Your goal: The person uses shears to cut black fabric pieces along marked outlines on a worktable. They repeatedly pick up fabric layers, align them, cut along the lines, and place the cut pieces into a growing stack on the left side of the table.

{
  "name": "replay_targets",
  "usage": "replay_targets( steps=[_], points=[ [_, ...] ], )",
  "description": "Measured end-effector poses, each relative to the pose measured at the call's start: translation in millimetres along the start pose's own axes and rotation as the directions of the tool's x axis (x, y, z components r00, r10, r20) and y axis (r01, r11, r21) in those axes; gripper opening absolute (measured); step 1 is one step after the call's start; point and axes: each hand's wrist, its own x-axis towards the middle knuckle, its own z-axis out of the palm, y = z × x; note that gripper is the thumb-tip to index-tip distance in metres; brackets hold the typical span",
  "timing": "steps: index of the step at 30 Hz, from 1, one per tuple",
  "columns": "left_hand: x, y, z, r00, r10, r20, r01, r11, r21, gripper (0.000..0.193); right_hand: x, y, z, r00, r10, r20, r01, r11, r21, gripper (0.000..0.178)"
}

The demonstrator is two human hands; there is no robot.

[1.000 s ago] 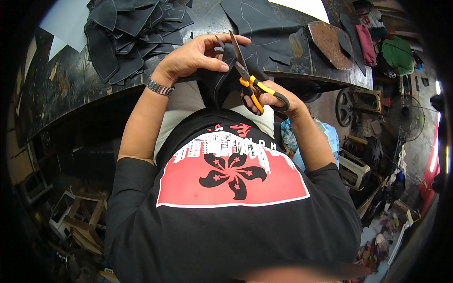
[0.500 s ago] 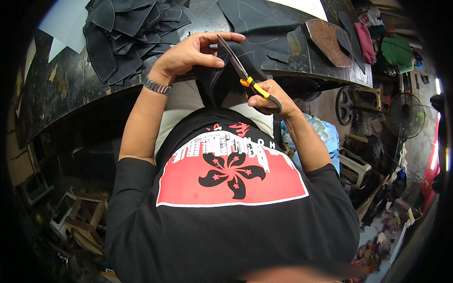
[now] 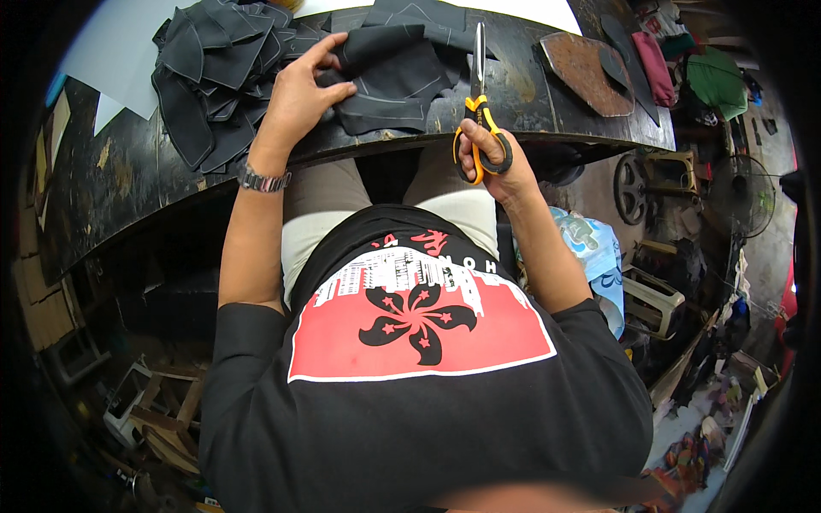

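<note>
At a worn black table (image 3: pixel 120 184), a person (image 3: pixel 419 419) holds closed yellow-and-black scissors (image 3: pixel 479 103) in the right hand (image 3: pixel 503 164), while the left hand (image 3: pixel 304 92), thumb and forefinger spread, touches black sheet material (image 3: pixel 395 79) beside piled black pieces (image 3: pixel 224 53).

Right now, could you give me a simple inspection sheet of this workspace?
Surface: black table, scuffed and worn.
Work things: dark material with pale outlines; yellow-and-black scissors, blades pointing away from the person.
Clutter: heap of dark pieces at left; brown board at right.
Grip: left hand open at the material's edge; right hand closed around the scissors' handles.
Cables: nothing clearly seen.
Surroundings: fan and blue patterned cloth at right.
</note>
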Motion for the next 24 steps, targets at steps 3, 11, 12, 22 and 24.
replay_targets(
  steps=[3, 11, 12, 22, 24],
  points=[
    [-12, 5, -8, 0.997, 0.030, 0.074, -0.034, 0.998, 0.057, 0.072, -3, 5, 4, 1.000, 0.011, -0.018, -0.011, 1.000, -0.025, 0.034],
    [-36, 18, -45, 0.853, -0.151, 0.500, 0.180, 0.984, -0.009, 0.059, -7, 6, 6, 1.000, -0.005, -0.030, 0.002, 0.994, -0.107, 0.034],
    [-38, 19, -48, 0.811, -0.115, 0.573, 0.203, 0.975, -0.091, 0.056, -7, 5, 6, 1.000, -0.003, -0.029, 0.000, 0.995, -0.104, 0.034],
    [-33, 24, -21, 0.989, -0.066, -0.133, -0.070, 0.581, -0.811, 0.035, -23, 15, 18, 0.999, 0.043, 0.017, -0.042, 0.999, -0.034, 0.032],
    [-31, 23, -2, 0.985, -0.140, -0.102, 0.034, 0.734, -0.679, 0.039, -27, 20, 23, 0.998, 0.053, 0.044, -0.052, 0.999, -0.017, 0.032]
  ],
)
